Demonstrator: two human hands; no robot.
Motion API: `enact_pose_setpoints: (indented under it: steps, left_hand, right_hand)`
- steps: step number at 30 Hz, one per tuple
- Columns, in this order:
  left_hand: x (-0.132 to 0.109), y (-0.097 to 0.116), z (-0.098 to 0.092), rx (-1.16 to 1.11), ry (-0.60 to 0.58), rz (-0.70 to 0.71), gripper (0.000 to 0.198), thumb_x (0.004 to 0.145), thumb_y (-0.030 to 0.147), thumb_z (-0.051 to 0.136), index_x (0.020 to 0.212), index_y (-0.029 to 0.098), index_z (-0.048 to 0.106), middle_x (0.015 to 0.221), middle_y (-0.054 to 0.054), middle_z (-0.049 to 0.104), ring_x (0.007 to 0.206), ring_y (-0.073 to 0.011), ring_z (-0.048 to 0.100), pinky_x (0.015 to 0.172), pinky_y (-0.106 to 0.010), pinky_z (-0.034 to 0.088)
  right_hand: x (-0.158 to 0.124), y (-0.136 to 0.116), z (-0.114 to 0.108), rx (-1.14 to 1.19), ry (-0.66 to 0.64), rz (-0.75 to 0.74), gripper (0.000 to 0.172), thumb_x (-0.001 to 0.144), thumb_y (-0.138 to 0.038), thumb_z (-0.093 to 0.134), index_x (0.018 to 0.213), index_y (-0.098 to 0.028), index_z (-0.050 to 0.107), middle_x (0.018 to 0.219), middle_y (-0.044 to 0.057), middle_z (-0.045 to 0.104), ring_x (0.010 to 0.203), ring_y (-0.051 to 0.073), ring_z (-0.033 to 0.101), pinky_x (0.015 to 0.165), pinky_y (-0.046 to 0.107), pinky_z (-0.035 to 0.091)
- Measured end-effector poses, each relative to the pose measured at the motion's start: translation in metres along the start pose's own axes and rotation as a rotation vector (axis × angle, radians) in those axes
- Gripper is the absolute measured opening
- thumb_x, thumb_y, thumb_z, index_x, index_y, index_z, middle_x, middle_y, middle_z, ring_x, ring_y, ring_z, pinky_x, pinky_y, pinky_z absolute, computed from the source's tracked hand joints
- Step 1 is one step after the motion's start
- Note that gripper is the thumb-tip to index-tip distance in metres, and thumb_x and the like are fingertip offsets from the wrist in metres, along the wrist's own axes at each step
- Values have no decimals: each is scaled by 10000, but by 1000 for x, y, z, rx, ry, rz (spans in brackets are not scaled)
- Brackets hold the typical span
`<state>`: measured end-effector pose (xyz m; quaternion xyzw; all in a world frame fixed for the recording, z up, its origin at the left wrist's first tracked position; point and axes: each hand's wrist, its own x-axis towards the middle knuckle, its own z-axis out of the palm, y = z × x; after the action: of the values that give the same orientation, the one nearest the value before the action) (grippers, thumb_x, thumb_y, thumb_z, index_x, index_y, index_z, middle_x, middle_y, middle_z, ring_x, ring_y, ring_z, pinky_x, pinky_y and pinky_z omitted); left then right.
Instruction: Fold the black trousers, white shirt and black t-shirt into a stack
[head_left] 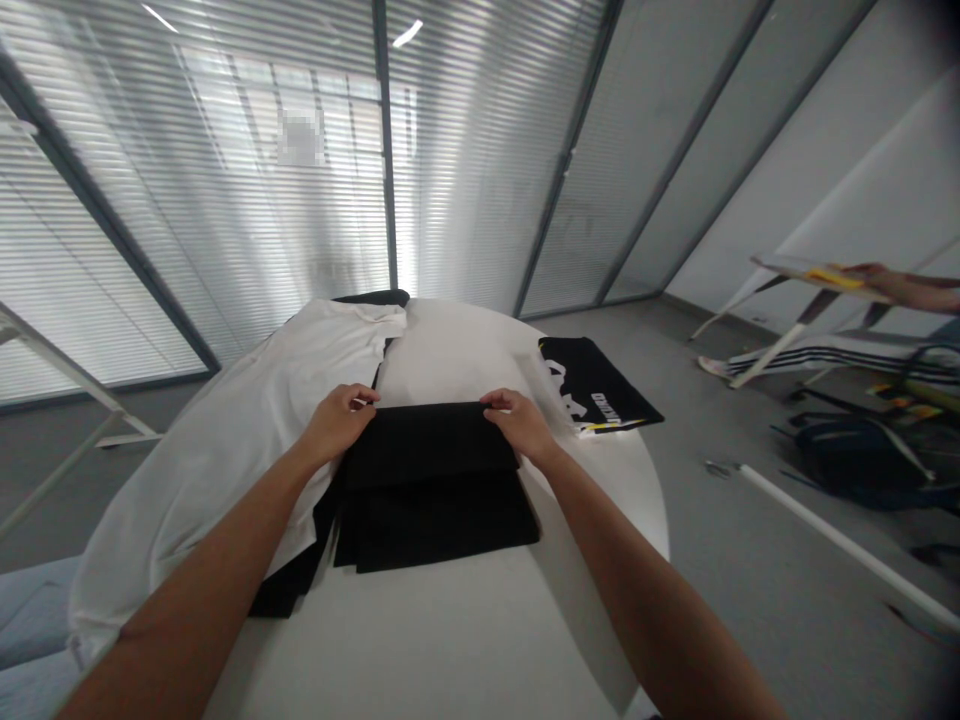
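My left hand (341, 422) pinches the far left corner of a folded black cloth (431, 445) over the table. At its far right corner, my right hand (517, 420) pinches the same cloth between thumb and fingers. The far edge is held straight between both hands, and the near part lies over more black folded fabric (457, 525). I cannot tell whether these layers are one piece. A white cloth (232, 430), spread and wrinkled, lies left of my left hand, with black fabric (289, 580) showing from under its near edge.
A folded black cloth with white print (596, 385) overhangs the right edge of the round white table (420, 650). Another person's hand (877, 280) is at a table on the far right. A dark bag (855, 455) and a white pole (840, 540) are on the floor.
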<state>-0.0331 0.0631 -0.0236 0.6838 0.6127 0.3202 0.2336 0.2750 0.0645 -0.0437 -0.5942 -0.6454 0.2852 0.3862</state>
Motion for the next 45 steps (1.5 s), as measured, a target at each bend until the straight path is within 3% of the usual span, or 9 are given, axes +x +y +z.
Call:
enact_pose_setpoints:
  steps: [5,11,19,24,29,33,36,40,45]
  left_hand:
    - [-5,1,2,317,-48,-22,418,839,524,481,1060,215,656,1027,-115,652,948,-276,634,898,-400,450]
    - [-12,8,1,489,-72,-106,553,832,635,420,1100,213,657,1105,-163,615,1019,-350,605,871,-454,447]
    - [-8,1,3,505,-127,-27,518,856,628,371,981,203,639,1075,-156,619,1051,-342,586,907,-455,433]
    - [-9,5,5,497,-91,-14,493,877,616,348,990,201,589,1029,-161,638,1039,-343,590,858,-448,450]
    - [-6,1,7,344,-68,-103,526,850,671,385,1081,221,528,953,-131,666,919,-326,643,782,-421,465]
    - [-2,-5,9,202,-27,-101,518,818,666,479,1102,234,504,938,-93,676,875,-280,659,784,-378,472]
    - [-3,-5,11,227,-23,-90,503,843,636,469,1139,230,495,946,-99,676,905,-293,657,800,-392,469]
    - [-4,-4,13,223,-12,-57,471,870,583,463,1170,222,504,972,-106,677,938,-297,651,826,-399,465]
    - [2,-8,11,52,33,-20,458,827,549,553,1114,194,586,1063,-99,676,988,-261,633,880,-369,465]
  right_hand:
    - [-2,3,3,-230,19,-83,244,782,-193,601,1015,-196,675,1038,63,593,882,169,602,912,333,457]
    - [-8,1,2,-401,-17,-131,292,875,-275,542,1145,-200,625,1132,93,558,1040,207,573,985,346,408]
    - [-14,-4,5,-484,-13,-121,348,922,-324,489,1230,-197,591,1198,128,547,1080,245,564,974,364,411]
    - [-20,-16,8,-550,73,-234,400,950,-366,457,1290,-191,574,1245,150,566,1182,294,483,1004,434,387]
    - [-27,-20,12,-584,-29,-325,470,994,-433,356,1403,-240,484,1393,124,509,1301,285,413,1065,472,326]
    - [-30,-14,17,-688,-165,-226,503,996,-499,304,1438,-303,443,1503,94,408,1377,347,331,1094,598,219]
    - [-30,-12,19,-748,-192,-174,530,993,-536,269,1463,-326,396,1544,72,349,1410,368,269,1093,637,178]
    - [-29,-13,19,-795,-120,-134,555,994,-548,250,1459,-285,400,1516,91,388,1410,338,269,1108,593,175]
    - [-20,-11,12,-768,-1,32,535,980,-513,346,1353,-174,521,1369,164,515,1298,324,403,1060,527,275]
